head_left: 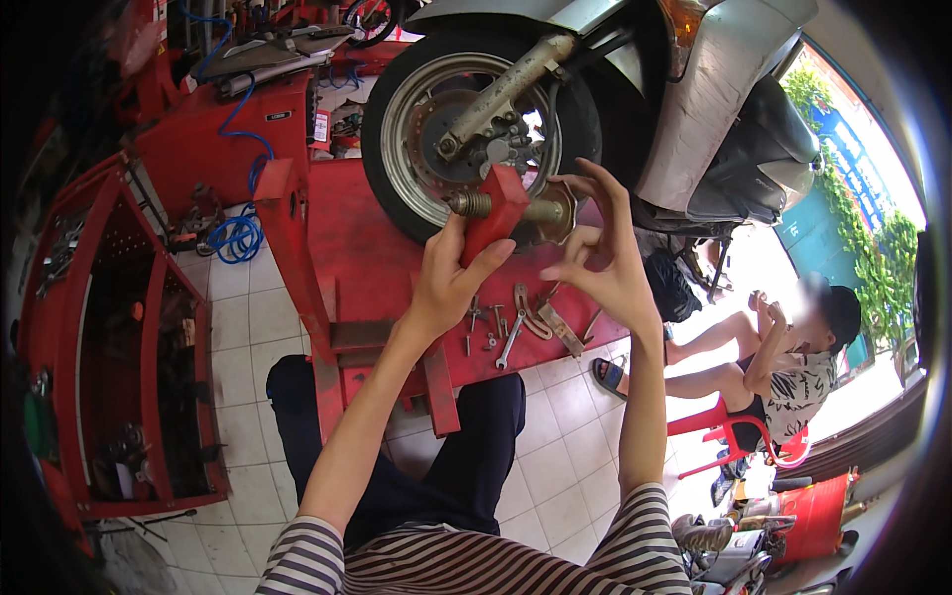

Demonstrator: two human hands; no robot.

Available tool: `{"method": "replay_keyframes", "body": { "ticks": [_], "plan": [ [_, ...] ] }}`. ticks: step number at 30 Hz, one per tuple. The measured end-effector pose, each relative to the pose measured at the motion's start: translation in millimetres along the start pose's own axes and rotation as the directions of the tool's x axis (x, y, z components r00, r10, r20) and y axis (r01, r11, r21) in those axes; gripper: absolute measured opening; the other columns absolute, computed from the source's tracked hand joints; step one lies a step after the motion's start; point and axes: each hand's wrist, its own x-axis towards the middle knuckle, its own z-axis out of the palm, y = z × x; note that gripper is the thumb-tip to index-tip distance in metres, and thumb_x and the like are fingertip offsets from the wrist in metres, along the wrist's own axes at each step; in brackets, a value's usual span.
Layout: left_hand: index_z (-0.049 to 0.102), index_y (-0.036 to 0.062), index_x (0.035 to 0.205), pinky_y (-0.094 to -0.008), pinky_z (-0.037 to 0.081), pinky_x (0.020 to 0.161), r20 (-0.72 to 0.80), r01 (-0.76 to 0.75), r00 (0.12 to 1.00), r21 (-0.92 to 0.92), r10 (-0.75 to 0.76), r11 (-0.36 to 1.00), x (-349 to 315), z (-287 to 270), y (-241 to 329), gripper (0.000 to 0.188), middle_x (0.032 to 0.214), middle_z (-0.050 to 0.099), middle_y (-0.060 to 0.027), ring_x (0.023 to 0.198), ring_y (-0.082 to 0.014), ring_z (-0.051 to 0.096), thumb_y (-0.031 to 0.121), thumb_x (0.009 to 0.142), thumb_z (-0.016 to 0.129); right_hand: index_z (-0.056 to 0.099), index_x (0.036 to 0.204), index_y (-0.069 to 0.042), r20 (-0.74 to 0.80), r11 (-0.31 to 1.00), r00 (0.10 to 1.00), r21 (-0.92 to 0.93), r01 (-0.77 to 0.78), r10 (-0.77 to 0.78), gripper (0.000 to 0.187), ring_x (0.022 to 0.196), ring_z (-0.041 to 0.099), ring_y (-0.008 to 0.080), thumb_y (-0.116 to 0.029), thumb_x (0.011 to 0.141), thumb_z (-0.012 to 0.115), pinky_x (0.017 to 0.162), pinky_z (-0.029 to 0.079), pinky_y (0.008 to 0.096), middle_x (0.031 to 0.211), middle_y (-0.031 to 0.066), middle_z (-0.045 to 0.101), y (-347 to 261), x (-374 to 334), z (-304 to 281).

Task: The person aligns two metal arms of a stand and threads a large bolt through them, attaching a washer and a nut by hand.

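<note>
In front of the scooter's front wheel [402,129] stands a red metal block [504,203] with a threaded screw [474,204] through it. A round metal plate [558,210] sits at the screw's right end. My left hand [444,283] is wrapped around the block's lower part, its thumb along the near face. My right hand [610,263] is beside the plate, fingers apart and curved, holding nothing; whether a fingertip touches the plate I cannot tell. Below the hands, a wrench [510,342], several bolts and metal brackets [560,327] lie on the red platform [357,238].
A red post [288,238] rises at the platform's near left end. A red tool cabinet [149,377] stands on the left, with a coiled blue hose [236,238] on the tiles behind. At right a person [783,367] sits on a red plastic chair [729,426].
</note>
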Motion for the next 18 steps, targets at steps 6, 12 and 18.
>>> {"method": "replay_keyframes", "body": {
  "ticks": [6,12,18],
  "plan": [
    [0.052,-0.0035,0.126,-0.0295,0.048,0.074,0.009,0.012,1.000,0.006,-0.012,1.000,0,-4,-5,0.049,0.091,0.066,-0.0098,0.078,-0.0140,0.058,0.030,0.093,0.068,0.020,0.152,-0.008,0.111,0.983,0.983,0.097,-0.154,0.144,0.100,0.060,0.060,0.0067,0.001,0.074,0.081,0.052,0.043,0.0187,0.131,0.0116,0.058,6,12,-4],
    [0.053,-0.0032,0.124,-0.0298,0.047,0.072,0.003,0.000,1.000,0.037,0.000,0.999,-2,-2,-6,0.048,0.088,0.065,-0.0089,0.076,-0.0140,0.057,0.031,0.094,0.068,0.016,0.152,-0.007,-0.034,1.000,0.999,0.011,-0.017,0.018,0.066,0.056,0.060,0.0111,-0.039,0.102,0.045,0.048,0.041,0.0198,0.125,0.0139,0.061,3,6,8],
    [0.053,-0.0024,0.123,-0.0298,0.047,0.071,0.003,-0.005,1.000,0.019,0.004,1.000,-2,-4,-6,0.047,0.087,0.064,-0.0087,0.076,-0.0140,0.056,0.031,0.093,0.068,0.019,0.152,-0.005,0.239,0.940,0.944,0.196,-0.278,0.230,0.062,0.055,0.060,0.0112,-0.030,0.103,0.048,0.051,0.044,0.0218,0.122,0.0180,0.062,10,7,-14]
  ]
}}
